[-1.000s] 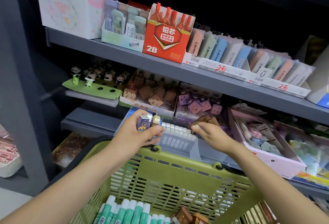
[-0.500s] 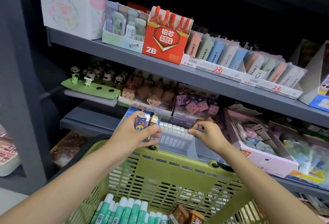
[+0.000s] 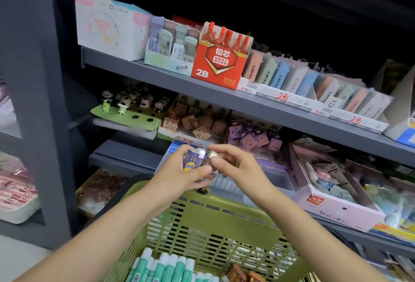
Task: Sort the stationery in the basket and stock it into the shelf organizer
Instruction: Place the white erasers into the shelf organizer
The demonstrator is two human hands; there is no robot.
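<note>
Two bare hands meet above a green basket (image 3: pixel 202 221) held against a stationery shelf. The left hand (image 3: pixel 179 174) is closed around a small clutch of erasers (image 3: pixel 194 160), one in a blue-and-white sleeve; the right hand (image 3: pixel 233 165) pinches a small brownish eraser (image 3: pixel 211 155) at the edge of that clutch, thumb and forefinger narrow on it. Both hands hover over a clear organizer (image 3: pixel 276 178) on the lower shelf, whose near row holds white erasers (image 3: pixel 224 184) standing side by side, with blue-sleeved ones at its far left end.

In the basket's bottom lie green-and-white glue sticks (image 3: pixel 166 266) packed in a row, and just beside them a few brown erasers (image 3: pixel 238 274).

Behind the organizer sit a tray of brown toast-shaped erasers (image 3: pixel 193 124) and a tray of purple ones (image 3: pixel 253 140); left of these, panda figures (image 3: pixel 125 102) stand in a green card holder. To the right, a pink box (image 3: pixel 336 210) holds pastel items too blurred to tell. On the upper shelf, a red 2B lead box (image 3: pixel 220 66) stands between a pale green tray of correction tapes (image 3: pixel 170 46) and a long tray of pastel eraser blocks (image 3: pixel 292 77), upright in a row.
</note>
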